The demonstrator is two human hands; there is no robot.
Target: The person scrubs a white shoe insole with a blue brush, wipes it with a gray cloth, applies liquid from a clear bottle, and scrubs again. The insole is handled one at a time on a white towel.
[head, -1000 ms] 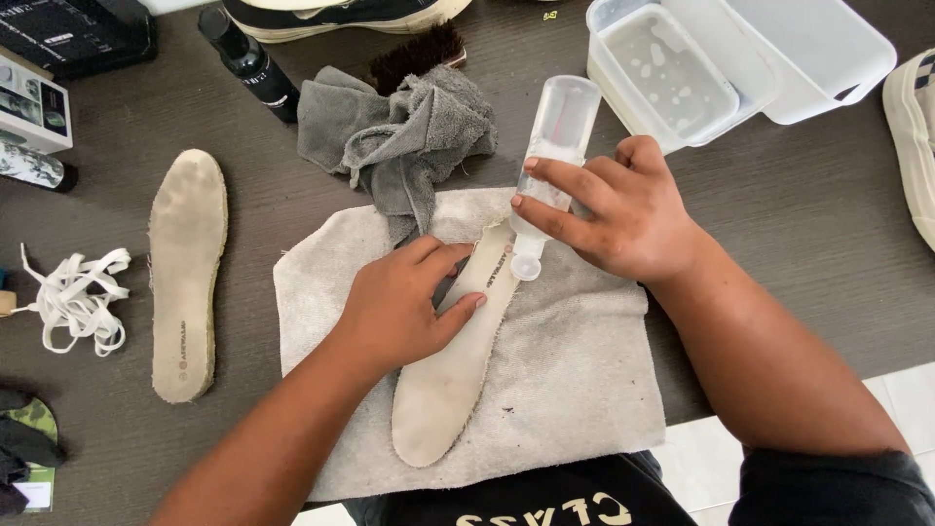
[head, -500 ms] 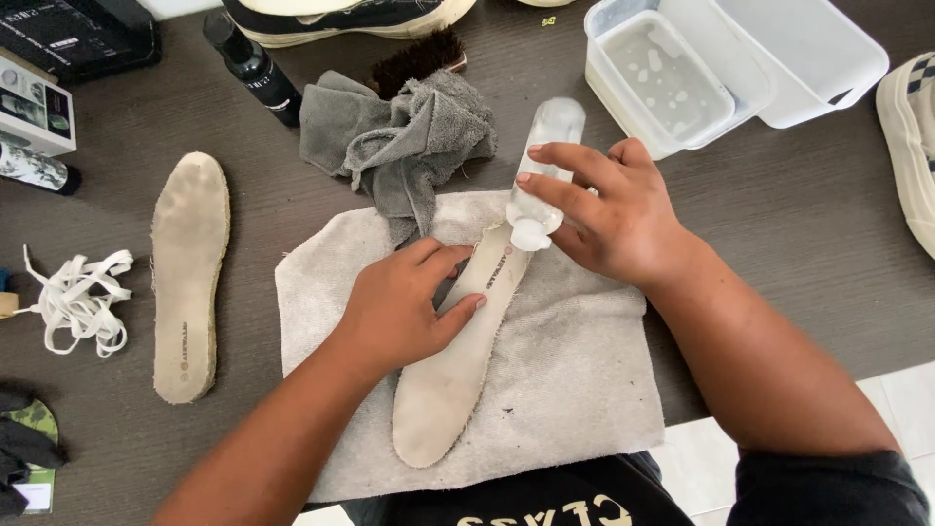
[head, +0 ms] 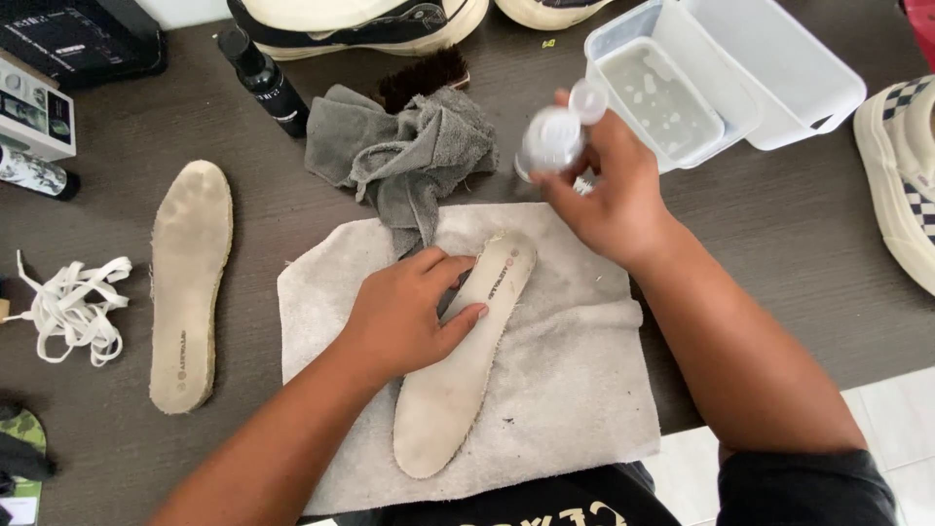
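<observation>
Boxes, one white (head: 34, 117) and one black (head: 83, 39), sit at ten o'clock, near a dark bottle (head: 263, 78). The left hand (head: 404, 312) lies flat, pressing a worn tan insole (head: 458, 370) onto a fuzzy pale towel (head: 575, 390). At one o'clock from it, the right hand (head: 609, 190) is curled around a clear plastic bottle (head: 550, 136), lifted above the towel.

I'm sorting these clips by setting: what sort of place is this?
Probably a shoe-cleaning spot at a home or small workshop table. The left hand pins an insole on a towel, the right hand holds a clear squeeze bottle, and a brush, laces and sneakers lie around.
</observation>
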